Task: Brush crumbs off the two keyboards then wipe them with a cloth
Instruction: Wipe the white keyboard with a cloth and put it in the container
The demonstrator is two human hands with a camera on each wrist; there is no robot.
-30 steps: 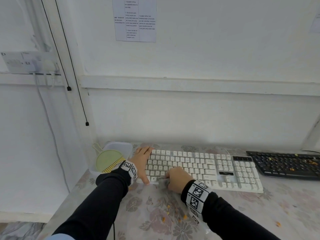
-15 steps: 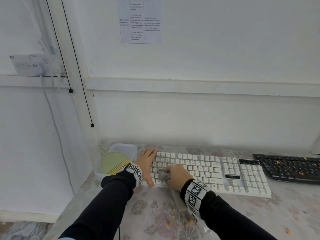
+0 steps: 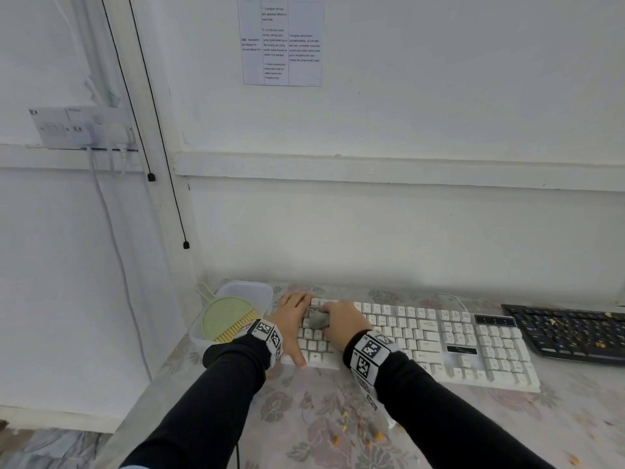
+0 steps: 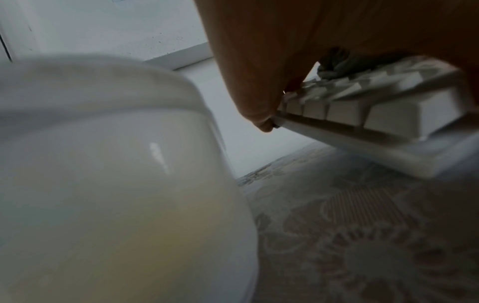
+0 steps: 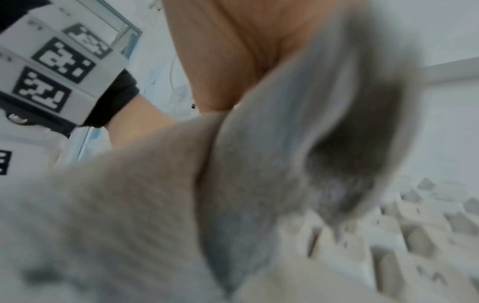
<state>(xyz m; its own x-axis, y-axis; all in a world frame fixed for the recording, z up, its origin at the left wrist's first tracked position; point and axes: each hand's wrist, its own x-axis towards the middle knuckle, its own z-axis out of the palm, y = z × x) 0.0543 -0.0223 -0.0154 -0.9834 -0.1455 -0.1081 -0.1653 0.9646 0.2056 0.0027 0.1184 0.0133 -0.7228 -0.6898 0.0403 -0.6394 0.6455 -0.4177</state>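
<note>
Head view: orange crumbs [image 3: 343, 426] lie on the floral worktop [image 3: 304, 418] between the two black sleeves. Beyond them, the left hand [image 3: 292, 316] lies flat on the left end of the white keyboard [image 3: 439, 340], fingers straight and together, thumb at its front edge. Just beside it, the right hand [image 3: 343, 321] presses a bunched grey cloth [image 3: 318, 319] onto the upper left keys, fingers curled round it. Left of the hands, a green brush [image 3: 228, 319] rests in a clear tub [image 3: 243, 292]. Far right, the black keyboard [image 3: 568, 330] carries crumbs.
</note>
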